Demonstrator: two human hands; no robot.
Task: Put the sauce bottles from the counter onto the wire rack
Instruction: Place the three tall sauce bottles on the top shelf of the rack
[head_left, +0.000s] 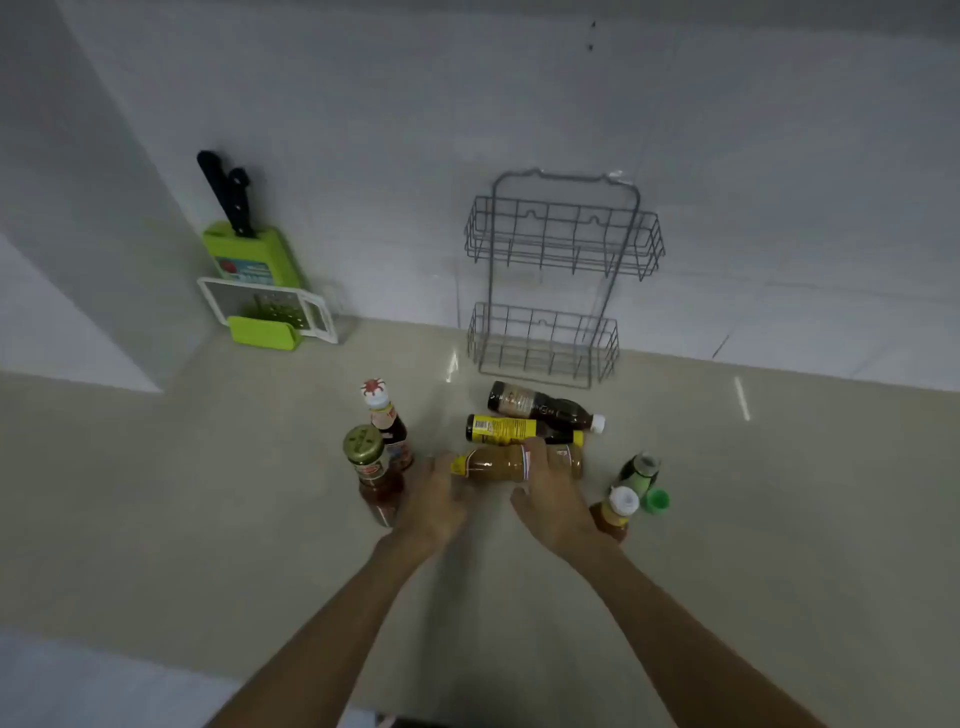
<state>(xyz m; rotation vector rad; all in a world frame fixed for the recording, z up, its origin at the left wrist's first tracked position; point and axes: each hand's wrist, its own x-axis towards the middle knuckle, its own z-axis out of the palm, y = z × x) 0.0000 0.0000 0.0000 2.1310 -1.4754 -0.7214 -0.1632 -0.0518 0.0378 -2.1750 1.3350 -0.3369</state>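
A grey two-tier wire rack (561, 280) stands against the wall, both tiers bare. Three bottles lie on the beige counter (208, 493) in front of it: a dark one with a white cap (540, 405), a yellow-labelled one (506, 430), and a brown one with a yellow cap (498, 462). My right hand (553, 499) rests over the brown bottle's middle, fingers curled on it. At its capped end sits my left hand (434, 499), fingers spread. Two red sauce bottles stand upright at the left, one green-lidded (371, 470), one white-capped (387, 421).
Three small upright bottles stand right of my right hand: a white-capped orange one (615, 512), a dark green one (641, 470), a green-capped one (655, 501). A green knife block with black handles (244, 249) and a white grater (270, 309) sit at the back left.
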